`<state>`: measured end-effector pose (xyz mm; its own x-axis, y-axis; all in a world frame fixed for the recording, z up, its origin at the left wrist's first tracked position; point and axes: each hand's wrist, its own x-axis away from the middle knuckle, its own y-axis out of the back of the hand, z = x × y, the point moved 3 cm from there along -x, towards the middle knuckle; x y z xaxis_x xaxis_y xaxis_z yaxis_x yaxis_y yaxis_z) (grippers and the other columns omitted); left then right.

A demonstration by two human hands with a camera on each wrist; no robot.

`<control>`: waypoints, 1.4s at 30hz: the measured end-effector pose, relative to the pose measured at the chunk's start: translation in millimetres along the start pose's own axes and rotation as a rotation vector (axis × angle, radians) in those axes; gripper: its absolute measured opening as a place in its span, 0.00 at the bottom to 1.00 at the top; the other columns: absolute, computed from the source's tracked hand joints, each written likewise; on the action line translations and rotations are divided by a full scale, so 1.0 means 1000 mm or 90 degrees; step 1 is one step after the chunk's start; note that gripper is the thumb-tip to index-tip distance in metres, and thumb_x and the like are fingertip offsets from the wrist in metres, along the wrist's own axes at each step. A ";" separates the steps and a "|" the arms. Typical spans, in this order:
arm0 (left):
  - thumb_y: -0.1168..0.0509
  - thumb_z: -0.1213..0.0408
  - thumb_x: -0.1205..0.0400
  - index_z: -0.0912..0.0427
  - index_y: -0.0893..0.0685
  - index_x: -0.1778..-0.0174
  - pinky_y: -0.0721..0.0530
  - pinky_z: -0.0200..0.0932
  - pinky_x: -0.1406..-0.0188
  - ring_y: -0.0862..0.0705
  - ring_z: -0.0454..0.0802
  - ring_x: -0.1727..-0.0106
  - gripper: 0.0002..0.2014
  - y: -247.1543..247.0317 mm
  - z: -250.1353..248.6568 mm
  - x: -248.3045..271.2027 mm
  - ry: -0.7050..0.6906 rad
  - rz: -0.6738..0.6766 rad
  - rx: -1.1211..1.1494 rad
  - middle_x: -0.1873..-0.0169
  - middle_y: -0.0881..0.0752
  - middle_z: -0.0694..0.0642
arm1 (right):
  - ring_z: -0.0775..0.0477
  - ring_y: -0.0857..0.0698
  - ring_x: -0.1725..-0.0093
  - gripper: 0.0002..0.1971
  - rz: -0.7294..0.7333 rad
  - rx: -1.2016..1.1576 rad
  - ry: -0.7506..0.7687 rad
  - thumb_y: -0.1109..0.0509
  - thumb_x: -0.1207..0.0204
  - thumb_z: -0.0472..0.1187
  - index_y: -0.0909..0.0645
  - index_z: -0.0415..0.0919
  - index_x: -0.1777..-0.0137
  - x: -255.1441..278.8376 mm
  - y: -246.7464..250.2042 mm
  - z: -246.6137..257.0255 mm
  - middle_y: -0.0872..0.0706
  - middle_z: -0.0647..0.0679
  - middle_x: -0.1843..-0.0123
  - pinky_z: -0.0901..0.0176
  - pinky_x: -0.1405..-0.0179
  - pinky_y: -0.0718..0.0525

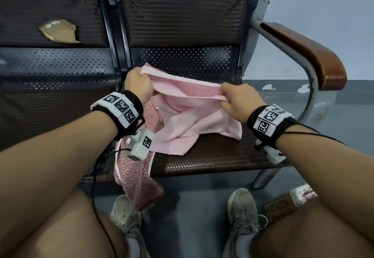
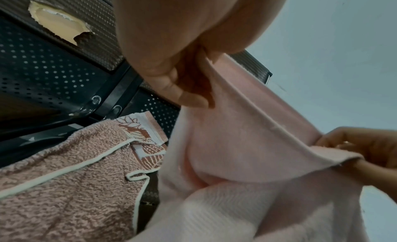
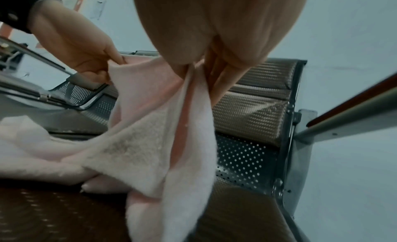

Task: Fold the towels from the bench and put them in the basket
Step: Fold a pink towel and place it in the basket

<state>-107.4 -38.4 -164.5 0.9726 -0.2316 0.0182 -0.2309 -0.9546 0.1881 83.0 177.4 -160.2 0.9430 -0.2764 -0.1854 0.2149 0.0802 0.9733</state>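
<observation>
A pale pink towel (image 1: 190, 116) hangs between my two hands above the bench seat (image 1: 218, 156), its lower part still crumpled on the seat. My left hand (image 1: 139, 81) pinches the towel's top edge at the left end, and my right hand (image 1: 232, 95) pinches the same edge at the right end. The left wrist view shows the pink towel (image 2: 247, 143) stretched from my left hand (image 2: 184, 86) toward my right hand (image 2: 361, 148). A second towel, red-and-white speckled (image 1: 137, 176), lies under it and droops over the seat's front edge. The wicker basket (image 1: 281, 207) stands on the floor at the right.
The bench has a perforated metal back (image 1: 186, 59) and a wooden armrest (image 1: 307, 51) on the right. The neighbouring seat's padding has a torn hole (image 1: 58, 32). My knees and shoes (image 1: 242, 213) fill the floor in front. A cable (image 1: 95, 176) hangs from my left wrist.
</observation>
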 end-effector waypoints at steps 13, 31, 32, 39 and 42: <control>0.29 0.61 0.20 0.54 0.14 0.63 0.08 0.49 0.62 0.08 0.54 0.63 0.07 0.007 0.005 -0.003 -0.058 -0.001 -0.032 0.62 0.09 0.58 | 0.35 0.17 0.59 0.08 0.030 -0.085 -0.100 0.30 0.26 0.35 0.27 0.46 0.55 0.001 -0.008 -0.016 0.16 0.45 0.63 0.53 0.61 0.23; 0.31 0.59 0.39 0.57 0.15 0.62 0.27 0.50 0.59 0.22 0.53 0.59 0.11 0.015 -0.050 0.004 -0.064 0.176 0.055 0.65 0.18 0.56 | 0.34 0.21 0.56 0.16 -0.060 0.003 -0.323 0.43 0.24 0.49 0.17 0.40 0.54 -0.019 0.042 -0.023 0.16 0.37 0.54 0.50 0.55 0.25; 0.30 0.63 0.38 0.59 0.13 0.61 0.24 0.48 0.60 0.19 0.52 0.60 0.11 0.017 -0.056 0.005 -0.088 0.167 0.045 0.64 0.16 0.56 | 0.34 0.20 0.57 0.19 -0.064 0.033 -0.309 0.44 0.21 0.51 0.17 0.39 0.53 -0.020 0.047 -0.024 0.14 0.35 0.52 0.50 0.56 0.25; 0.25 0.60 0.22 0.61 0.15 0.51 0.16 0.38 0.63 0.15 0.43 0.62 0.10 0.034 -0.099 0.001 -0.213 0.105 -0.014 0.59 0.13 0.53 | 0.37 0.16 0.51 0.12 0.002 -0.168 -0.149 0.37 0.17 0.39 0.12 0.38 0.53 -0.021 0.088 -0.037 0.12 0.39 0.54 0.55 0.55 0.26; 0.28 0.54 0.21 0.65 0.13 0.52 0.19 0.46 0.60 0.18 0.48 0.60 0.15 0.043 -0.111 -0.003 -0.249 0.076 -0.075 0.60 0.14 0.58 | 0.46 0.18 0.56 0.11 -0.030 -0.285 -0.145 0.36 0.18 0.36 0.11 0.43 0.54 -0.019 0.107 -0.039 0.13 0.47 0.60 0.57 0.55 0.24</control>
<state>-117.7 -58.3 -47.2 0.8507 -0.4147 -0.3229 -0.3147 -0.8940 0.3191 98.2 228.7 -58.0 0.8606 -0.4882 -0.1449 0.3912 0.4518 0.8018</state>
